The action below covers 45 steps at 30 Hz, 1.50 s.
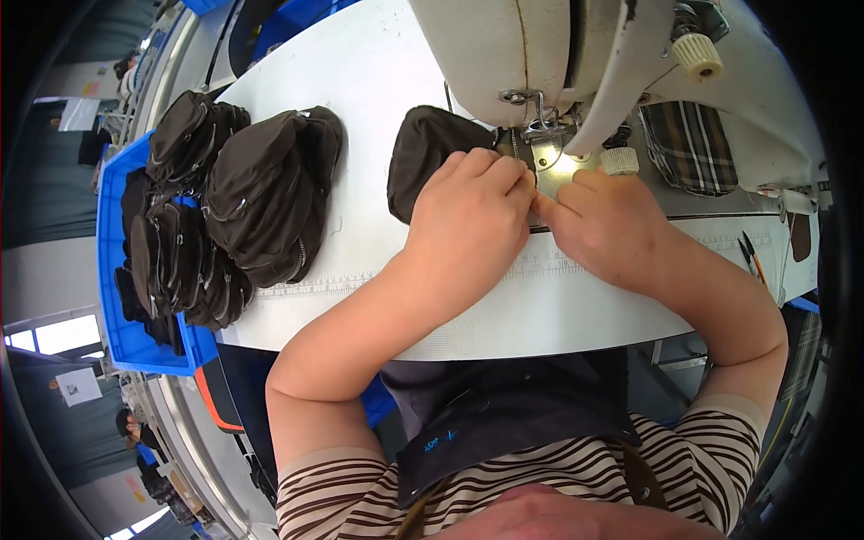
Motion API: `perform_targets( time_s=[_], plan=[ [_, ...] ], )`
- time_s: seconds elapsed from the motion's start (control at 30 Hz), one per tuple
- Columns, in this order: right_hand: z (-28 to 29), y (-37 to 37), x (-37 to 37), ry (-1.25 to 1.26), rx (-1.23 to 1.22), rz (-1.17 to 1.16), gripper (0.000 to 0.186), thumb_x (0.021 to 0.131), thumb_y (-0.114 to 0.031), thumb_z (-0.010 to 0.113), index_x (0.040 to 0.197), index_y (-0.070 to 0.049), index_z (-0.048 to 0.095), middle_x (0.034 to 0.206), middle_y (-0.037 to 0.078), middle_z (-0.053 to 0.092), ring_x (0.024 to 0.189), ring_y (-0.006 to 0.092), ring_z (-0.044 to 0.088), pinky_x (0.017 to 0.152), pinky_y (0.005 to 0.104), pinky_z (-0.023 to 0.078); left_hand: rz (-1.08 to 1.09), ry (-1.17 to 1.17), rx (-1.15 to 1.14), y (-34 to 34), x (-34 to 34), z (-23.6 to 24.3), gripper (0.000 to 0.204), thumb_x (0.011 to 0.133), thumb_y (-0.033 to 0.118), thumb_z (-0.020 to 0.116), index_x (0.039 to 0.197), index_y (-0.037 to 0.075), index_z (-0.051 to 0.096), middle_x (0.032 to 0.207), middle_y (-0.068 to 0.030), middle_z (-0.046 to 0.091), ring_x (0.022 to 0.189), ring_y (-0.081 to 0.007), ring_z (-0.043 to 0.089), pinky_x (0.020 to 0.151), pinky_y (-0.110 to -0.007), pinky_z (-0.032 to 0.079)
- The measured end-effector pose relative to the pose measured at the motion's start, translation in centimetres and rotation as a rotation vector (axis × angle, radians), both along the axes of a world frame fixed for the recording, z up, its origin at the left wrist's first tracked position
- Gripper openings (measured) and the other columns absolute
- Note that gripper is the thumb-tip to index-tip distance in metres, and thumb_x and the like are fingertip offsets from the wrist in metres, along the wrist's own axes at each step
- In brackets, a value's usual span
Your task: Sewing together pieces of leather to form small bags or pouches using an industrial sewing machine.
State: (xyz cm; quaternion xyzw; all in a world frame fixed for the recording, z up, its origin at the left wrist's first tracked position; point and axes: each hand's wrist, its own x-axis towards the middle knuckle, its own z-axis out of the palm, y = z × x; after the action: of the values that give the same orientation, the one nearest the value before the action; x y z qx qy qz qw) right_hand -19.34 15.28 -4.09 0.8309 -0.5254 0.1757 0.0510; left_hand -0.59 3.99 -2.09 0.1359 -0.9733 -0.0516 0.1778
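Observation:
A dark brown fabric pouch (432, 153) lies on the white table at the sewing machine, with a zipper (516, 142) along its right edge. My left hand (475, 216) rests over the pouch's near side, its fingers closed on the cloth close to the presser foot (545, 135). Just right of the needle area is my right hand (612, 225), fingers curled and pinched, its tips meeting those of my left hand. What the right fingertips pinch is hidden between the hands. Light from the machine (513, 54) falls on the metal plate (567, 165) beyond my fingers.
Several dark brown zippered pouches (270, 189) are piled at the left, some inside a blue bin (112, 297). A plaid fabric piece (688, 148) lies right of the needle. A ruler strip (360, 281) runs along the table; a pen-like tool (754, 256) lies at its right end.

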Motion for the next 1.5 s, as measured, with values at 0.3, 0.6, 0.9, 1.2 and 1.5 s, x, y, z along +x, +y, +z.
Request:
perform_targets(
  time_s=[0.3, 0.6, 0.9, 1.2, 1.5],
  plan=[
    [-0.8, -0.9, -0.2, 0.028, -0.078, -0.110, 0.024, 0.076, -0.012, 0.074, 0.100, -0.007, 0.070, 0.075, 0.001, 0.059, 0.069, 0.0206, 0.063, 0.066, 0.0365, 0.048, 0.045, 0.080, 0.030, -0.7, -0.6, -0.8, 0.023, 0.079, 0.009, 0.073, 0.101, 0.003, 0.077, 0.101, -0.0027, 0.070, 0.097, -0.0238, 0.064, 0.089, -0.039, 0.056],
    [-1.2, -0.8, -0.3, 0.074, -0.133, -0.111, 0.035, 0.074, -0.014, 0.075, 0.107, -0.005, 0.072, 0.075, 0.000, 0.058, 0.071, 0.0179, 0.063, 0.065, 0.0354, 0.046, -0.211, -0.006, 0.178, -3.5, 1.4, 2.4, 0.030, 0.070, 0.020, 0.088, 0.094, 0.006, 0.077, 0.126, -0.0047, 0.073, 0.125, -0.0289, 0.061, 0.103, -0.041, 0.053],
    [-1.2, -1.0, -0.6, 0.044, -0.131, -0.100, 0.038, 0.074, -0.010, 0.076, 0.112, -0.008, 0.075, 0.087, -0.001, 0.056, 0.084, 0.0146, 0.061, 0.060, 0.0304, 0.051, -0.031, -0.157, 0.118, -2.8, 1.8, 3.7, 0.041, 0.068, 0.027, 0.093, 0.094, 0.011, 0.066, 0.092, -0.0022, 0.070, 0.090, -0.0268, 0.065, 0.073, -0.040, 0.054],
    [-1.2, -1.0, 0.2, -0.056, -0.095, -0.100, 0.036, 0.073, -0.007, 0.074, 0.109, -0.011, 0.074, 0.090, -0.001, 0.053, 0.089, 0.0171, 0.060, 0.057, 0.0311, 0.052, -0.029, -0.125, 0.459, -4.3, 2.2, 2.5, 0.028, 0.084, 0.006, 0.082, 0.103, 0.008, 0.062, 0.095, -0.0064, 0.069, 0.084, -0.0249, 0.067, 0.072, -0.036, 0.054],
    [-1.2, -0.8, 0.8, -0.169, -0.123, 0.024, 0.034, 0.078, -0.010, 0.074, 0.111, -0.004, 0.076, 0.107, 0.008, 0.066, 0.101, 0.0234, 0.066, 0.083, 0.0375, 0.054, -0.085, 0.032, 0.337, -3.4, 1.7, 2.7, 0.030, 0.085, -0.003, 0.075, 0.110, 0.009, 0.065, 0.101, -0.0063, 0.073, 0.095, -0.0273, 0.068, 0.081, -0.038, 0.054]
  ],
)
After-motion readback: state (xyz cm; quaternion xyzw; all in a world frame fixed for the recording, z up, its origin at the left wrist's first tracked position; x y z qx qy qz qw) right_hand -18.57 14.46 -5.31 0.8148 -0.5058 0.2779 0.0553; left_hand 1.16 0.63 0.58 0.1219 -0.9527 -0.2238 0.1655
